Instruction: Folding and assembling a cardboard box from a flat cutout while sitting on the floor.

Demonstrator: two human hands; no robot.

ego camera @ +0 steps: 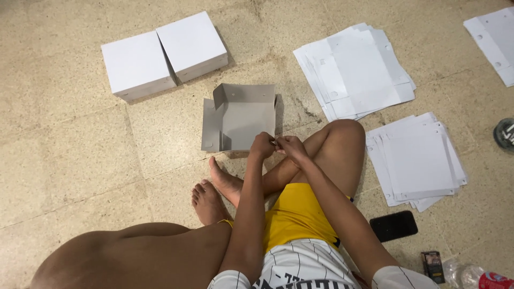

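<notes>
A grey, half-folded cardboard box [242,115] lies open on the floor in front of my crossed legs, with its far and left flaps raised. My left hand [262,145] and my right hand [289,147] meet at its near right corner, fingers pinched on the corner flap. Both forearms reach forward over my knees and bare feet.
Two finished white boxes [163,53] stand at the far left. Stacks of flat white box blanks [353,69] [417,163] lie to the right, with another stack [495,40] at the far right edge. A black phone [393,225] and a small dark packet [432,265] lie by my right hip.
</notes>
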